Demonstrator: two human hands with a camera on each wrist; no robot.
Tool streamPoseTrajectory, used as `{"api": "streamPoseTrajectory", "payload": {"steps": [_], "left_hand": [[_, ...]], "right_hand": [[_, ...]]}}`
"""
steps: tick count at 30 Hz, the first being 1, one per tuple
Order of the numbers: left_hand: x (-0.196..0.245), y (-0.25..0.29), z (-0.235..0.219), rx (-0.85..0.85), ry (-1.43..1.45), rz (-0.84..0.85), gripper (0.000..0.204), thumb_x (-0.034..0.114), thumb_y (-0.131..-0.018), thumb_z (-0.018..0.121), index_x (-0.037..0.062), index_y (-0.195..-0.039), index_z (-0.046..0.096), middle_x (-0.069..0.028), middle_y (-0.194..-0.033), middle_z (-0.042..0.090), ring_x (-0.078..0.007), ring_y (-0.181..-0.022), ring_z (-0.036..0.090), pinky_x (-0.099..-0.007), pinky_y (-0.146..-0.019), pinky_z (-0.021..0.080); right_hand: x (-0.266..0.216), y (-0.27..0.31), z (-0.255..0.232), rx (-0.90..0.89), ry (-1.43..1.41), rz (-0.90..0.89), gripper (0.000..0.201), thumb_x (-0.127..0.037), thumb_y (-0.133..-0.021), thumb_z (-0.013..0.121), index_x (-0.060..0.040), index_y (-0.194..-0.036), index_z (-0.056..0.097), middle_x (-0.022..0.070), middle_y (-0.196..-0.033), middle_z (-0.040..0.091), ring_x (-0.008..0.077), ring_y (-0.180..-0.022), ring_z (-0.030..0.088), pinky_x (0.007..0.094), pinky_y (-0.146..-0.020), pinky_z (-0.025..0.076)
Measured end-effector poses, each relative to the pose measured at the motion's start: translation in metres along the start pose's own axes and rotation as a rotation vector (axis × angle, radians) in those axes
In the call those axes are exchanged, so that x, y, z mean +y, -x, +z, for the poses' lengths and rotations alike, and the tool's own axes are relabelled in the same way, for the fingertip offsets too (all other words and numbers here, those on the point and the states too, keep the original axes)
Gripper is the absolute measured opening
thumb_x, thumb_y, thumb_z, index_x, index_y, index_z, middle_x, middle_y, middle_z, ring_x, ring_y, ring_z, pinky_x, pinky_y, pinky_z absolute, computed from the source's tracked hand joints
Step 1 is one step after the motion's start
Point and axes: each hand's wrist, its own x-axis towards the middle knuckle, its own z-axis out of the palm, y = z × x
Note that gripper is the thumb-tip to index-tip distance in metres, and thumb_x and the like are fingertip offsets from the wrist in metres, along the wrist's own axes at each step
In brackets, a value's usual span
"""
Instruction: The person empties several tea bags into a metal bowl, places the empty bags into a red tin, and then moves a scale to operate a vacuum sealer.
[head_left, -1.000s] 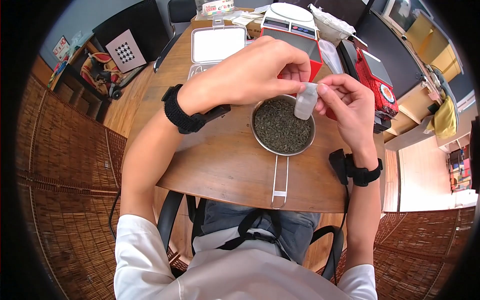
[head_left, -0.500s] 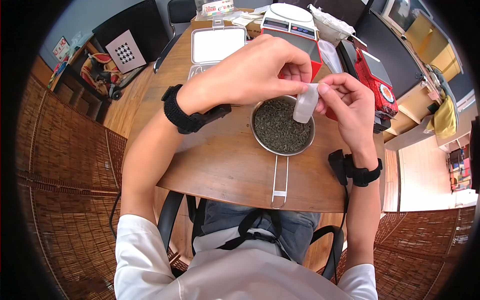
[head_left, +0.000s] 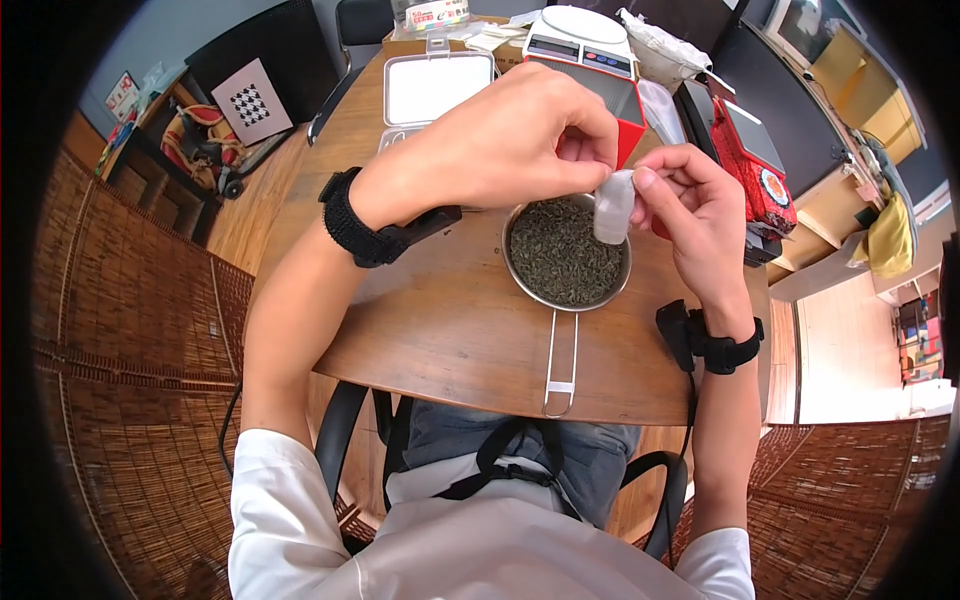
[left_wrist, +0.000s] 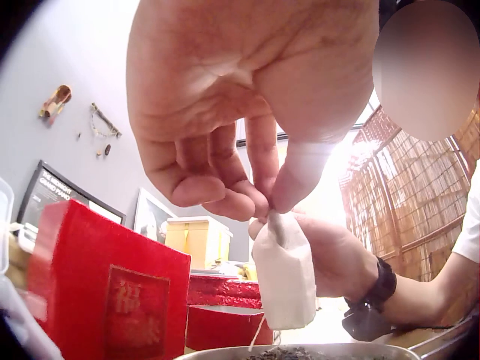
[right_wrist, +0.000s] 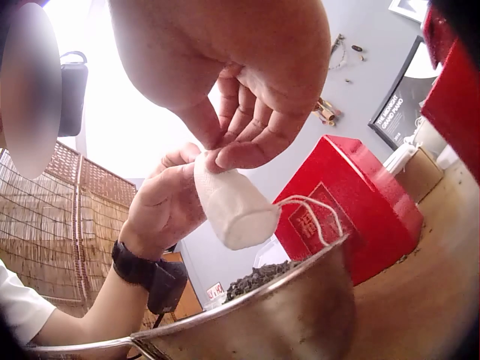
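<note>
Between both hands hangs a small white tea bag, its top gathered at the fingertips and its lower end rounded out. My left hand pinches the top from the left with thumb and fingers. From the right, my right hand pinches the same top edge between thumb and forefinger. A thin white string trails from the bag in the right wrist view. Just below is a steel pan with a long wire handle, filled with dark dried tea leaves. The bag overlaps the pan's far right rim in the head view.
A red box stands behind the pan, beside a white kitchen scale. An open clear plastic case lies at the far left of the wooden table. Red packages sit at the back right.
The tea bag's lower end has swung slightly, so the bag now hangs more upright. My left fingers have shifted a little at its top. The pan has stayed put.
</note>
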Motion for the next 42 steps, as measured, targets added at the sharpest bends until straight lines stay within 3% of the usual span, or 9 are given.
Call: {"api": "streamPoseTrajectory", "payload": {"steps": [3, 8, 12, 22, 25, 27, 36, 42], "left_hand": [[0.0, 0.0, -0.001, -0.009, -0.017, 0.032, 0.008, 0.007, -0.08, 0.068, -0.0004, -0.083, 0.069, -0.0066, -0.074, 0.064, -0.0155, -0.064, 0.057, -0.0287, -0.057, 0.044], [0.006, -0.001, -0.002, -0.034, 0.014, -0.074, 0.011, 0.008, -0.084, 0.067, -0.0022, -0.087, 0.067, -0.0067, -0.074, 0.064, -0.014, -0.066, 0.058, -0.0279, -0.06, 0.046], [-0.002, 0.0, 0.004, -0.005, -0.002, 0.023, 0.015, 0.013, -0.088, 0.069, -0.002, -0.091, 0.065, -0.0068, -0.073, 0.063, -0.0132, -0.067, 0.057, -0.0281, -0.061, 0.047], [0.007, 0.001, 0.005, -0.167, 0.066, -0.165, 0.027, 0.023, -0.087, 0.074, -0.0034, -0.087, 0.066, -0.0079, -0.073, 0.064, -0.0149, -0.068, 0.061, -0.0299, -0.061, 0.05], [0.007, 0.001, 0.005, -0.208, 0.042, -0.176, 0.026, 0.022, -0.086, 0.073, -0.0036, -0.082, 0.067, -0.0082, -0.07, 0.065, -0.0155, -0.066, 0.062, -0.0302, -0.06, 0.05], [0.012, 0.0, 0.004, -0.262, -0.043, -0.298, 0.025, 0.019, -0.083, 0.073, -0.0043, -0.076, 0.066, -0.0085, -0.065, 0.063, -0.0151, -0.062, 0.06, -0.0298, -0.059, 0.049], [0.004, 0.002, 0.007, -0.261, 0.085, -0.232, 0.013, 0.004, -0.08, 0.066, -0.0065, -0.073, 0.062, -0.0055, -0.06, 0.056, -0.0101, -0.057, 0.053, -0.0278, -0.055, 0.045], [0.004, 0.002, 0.006, -0.282, 0.091, -0.217, 0.013, 0.005, -0.08, 0.066, -0.0067, -0.074, 0.063, -0.0045, -0.061, 0.057, -0.0095, -0.059, 0.053, -0.0276, -0.056, 0.045]], "right_hand": [[-0.001, 0.001, 0.001, -0.014, 0.002, 0.011, 0.011, -0.006, -0.097, 0.065, 0.0024, -0.103, 0.064, 0.0023, -0.082, 0.067, 0.0057, -0.07, 0.062, 0.0197, -0.063, 0.05], [-0.001, 0.001, 0.002, -0.014, -0.022, -0.005, 0.013, -0.006, -0.096, 0.065, 0.003, -0.106, 0.064, 0.0026, -0.082, 0.068, 0.0058, -0.07, 0.062, 0.0199, -0.064, 0.051], [0.0, 0.001, 0.001, -0.055, 0.002, -0.003, 0.014, -0.005, -0.096, 0.066, 0.0036, -0.107, 0.065, 0.0035, -0.085, 0.069, 0.0054, -0.072, 0.063, 0.0197, -0.064, 0.051], [-0.002, 0.002, -0.001, 0.031, 0.012, -0.041, 0.013, -0.004, -0.094, 0.069, 0.0048, -0.103, 0.065, 0.0039, -0.085, 0.07, 0.0044, -0.071, 0.063, 0.0184, -0.062, 0.051], [-0.004, 0.002, 0.0, 0.058, 0.004, -0.044, 0.013, -0.004, -0.093, 0.069, 0.0047, -0.102, 0.065, 0.0039, -0.084, 0.07, 0.0046, -0.07, 0.063, 0.0184, -0.062, 0.051], [-0.004, 0.002, -0.001, 0.065, 0.011, -0.06, 0.012, -0.004, -0.093, 0.069, 0.0048, -0.101, 0.066, 0.0039, -0.083, 0.07, 0.0047, -0.07, 0.064, 0.0184, -0.061, 0.051], [-0.008, 0.003, 0.001, 0.137, 0.1, -0.124, 0.01, -0.002, -0.091, 0.071, 0.006, -0.096, 0.07, 0.0039, -0.083, 0.07, 0.0043, -0.071, 0.063, 0.0181, -0.063, 0.05], [-0.006, 0.002, -0.003, 0.142, 0.074, -0.172, 0.008, 0.0, -0.089, 0.072, 0.0057, -0.095, 0.072, 0.0034, -0.084, 0.069, 0.005, -0.075, 0.063, 0.0188, -0.066, 0.049]]}}
